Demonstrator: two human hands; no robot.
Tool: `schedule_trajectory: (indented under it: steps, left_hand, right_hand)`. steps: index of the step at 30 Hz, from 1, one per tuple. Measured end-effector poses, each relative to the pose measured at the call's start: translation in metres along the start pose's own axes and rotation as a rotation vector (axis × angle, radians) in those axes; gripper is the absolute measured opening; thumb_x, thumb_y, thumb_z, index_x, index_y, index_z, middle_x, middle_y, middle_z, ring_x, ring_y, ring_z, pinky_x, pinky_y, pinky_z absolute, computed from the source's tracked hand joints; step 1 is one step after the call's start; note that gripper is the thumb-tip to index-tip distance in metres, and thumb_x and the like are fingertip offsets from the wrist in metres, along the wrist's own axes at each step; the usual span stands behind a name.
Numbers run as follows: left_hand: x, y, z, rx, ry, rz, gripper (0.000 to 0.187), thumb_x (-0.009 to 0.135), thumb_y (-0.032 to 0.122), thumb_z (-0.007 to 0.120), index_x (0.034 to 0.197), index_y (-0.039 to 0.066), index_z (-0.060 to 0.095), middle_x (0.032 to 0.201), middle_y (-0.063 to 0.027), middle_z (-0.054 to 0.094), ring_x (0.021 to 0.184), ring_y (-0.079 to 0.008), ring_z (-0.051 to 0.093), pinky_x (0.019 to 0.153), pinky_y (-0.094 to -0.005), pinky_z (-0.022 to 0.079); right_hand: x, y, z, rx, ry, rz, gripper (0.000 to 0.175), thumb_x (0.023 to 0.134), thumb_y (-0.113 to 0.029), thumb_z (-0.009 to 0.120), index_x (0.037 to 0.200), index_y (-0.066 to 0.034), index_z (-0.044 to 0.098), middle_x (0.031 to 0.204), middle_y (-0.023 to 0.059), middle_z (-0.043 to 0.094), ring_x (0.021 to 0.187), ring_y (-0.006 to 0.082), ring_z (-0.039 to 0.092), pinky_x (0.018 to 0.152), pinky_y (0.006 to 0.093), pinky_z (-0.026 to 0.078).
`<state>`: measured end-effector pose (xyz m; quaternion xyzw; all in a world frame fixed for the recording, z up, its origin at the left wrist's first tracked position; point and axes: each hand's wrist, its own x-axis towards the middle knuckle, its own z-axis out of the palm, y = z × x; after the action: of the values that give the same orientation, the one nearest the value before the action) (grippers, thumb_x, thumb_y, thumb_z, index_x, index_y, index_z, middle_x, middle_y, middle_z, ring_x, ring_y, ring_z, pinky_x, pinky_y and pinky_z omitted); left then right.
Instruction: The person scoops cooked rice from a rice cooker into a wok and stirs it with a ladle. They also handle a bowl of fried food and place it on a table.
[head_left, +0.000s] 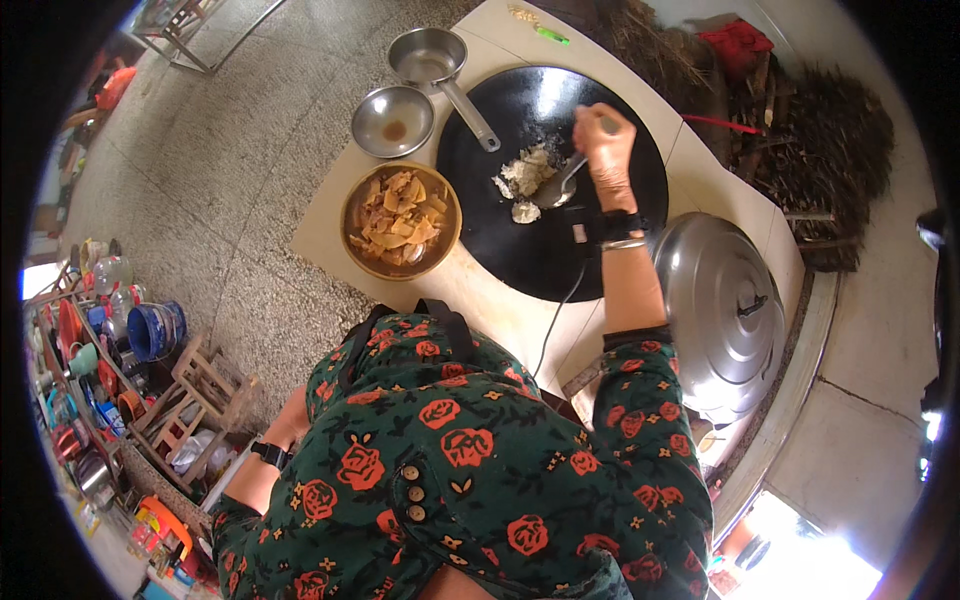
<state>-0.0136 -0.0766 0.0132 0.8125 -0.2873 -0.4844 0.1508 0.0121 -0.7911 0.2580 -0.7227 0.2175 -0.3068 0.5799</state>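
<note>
My right hand (606, 139) grips the handle of a metal wok spatula (556, 193). Its rounded head rests in a large black wok (502, 255), against a clump of white, crumbly food that looks like cooked rice (529, 171). A smaller white lump (526, 212) lies just beside the clump. Only the back of my left hand (297, 417) shows at my left side, beyond a black wrist strap; my clothing hides its fingers. Left of the wok stands a yellowish-rimmed bowl (345, 244) of brown sliced food (401, 217).
A steel bowl (367, 124) with brown liquid and a steel dipper (427, 52) stand at the wok's left; the dipper's handle reaches over the wok. A big metal lid (709, 300) leans at right. A cable (559, 315) crosses the tiled stove top (487, 277). Firewood and brush (825, 165) lie beyond.
</note>
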Motion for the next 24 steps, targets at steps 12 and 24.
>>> schedule_trajectory:
  steps: [12, 24]
  left_hand:
    - [0.004, -0.005, -0.014, 0.030, -0.020, -0.003, 0.061, 0.082, 0.025, 0.064, 0.132, 0.011, 0.033, 0.109, -0.0220, 0.061, 0.095, -0.0401, 0.059, 0.077, -0.0427, 0.048]
    - [0.007, -0.005, -0.028, 0.057, -0.023, 0.010, 0.057, 0.083, 0.027, 0.063, 0.130, 0.010, 0.036, 0.108, -0.0220, 0.061, 0.094, -0.0404, 0.059, 0.076, -0.0432, 0.048]
  right_hand:
    - [-0.008, 0.008, -0.023, 0.343, 0.575, -0.114, 0.026, 0.083, -0.006, 0.056, 0.060, -0.0059, 0.042, 0.048, 0.0021, 0.039, 0.039, 0.0102, 0.038, 0.037, 0.0253, 0.031]
    - [0.001, -0.004, -0.039, 0.414, 0.760, 0.017, 0.026, 0.080, -0.004, 0.052, 0.056, -0.0047, 0.043, 0.044, 0.0067, 0.042, 0.034, 0.0146, 0.039, 0.034, 0.0288, 0.035]
